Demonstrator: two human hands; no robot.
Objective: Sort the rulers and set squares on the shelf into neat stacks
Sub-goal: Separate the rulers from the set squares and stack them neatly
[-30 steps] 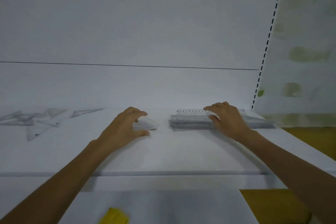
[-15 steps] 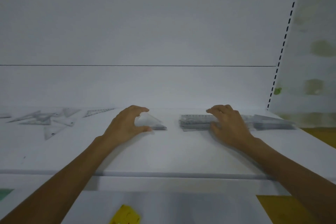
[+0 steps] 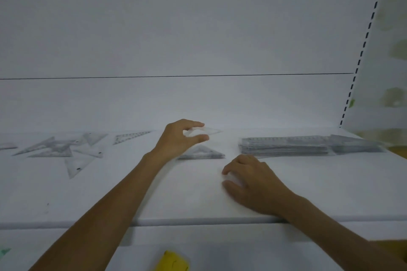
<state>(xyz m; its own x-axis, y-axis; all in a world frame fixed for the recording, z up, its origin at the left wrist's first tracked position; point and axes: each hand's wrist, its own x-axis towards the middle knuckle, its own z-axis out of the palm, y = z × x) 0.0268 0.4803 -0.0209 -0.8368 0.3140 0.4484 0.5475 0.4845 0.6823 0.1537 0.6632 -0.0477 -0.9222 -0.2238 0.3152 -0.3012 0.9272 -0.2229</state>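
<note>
Between L hand (image 3: 176,141) thumb and forefinger: one clear set square (image 3: 204,131), pinched at one end and held just above the small set-square stack (image 3: 202,153) below the fingertips. R hand (image 3: 253,185) rested on shelf (image 3: 176,200), fingers loosely curled, holding nothing, w/ ruler stack (image 3: 286,146) just beyond its knuckles. Loose set squares (image 3: 61,152) lay well to L of the wrist. Risks: thin pinch on slick plastic, so piece could slip or land skewed. No R-hand support, so a nudge at set-down might slide stack apart.
</note>
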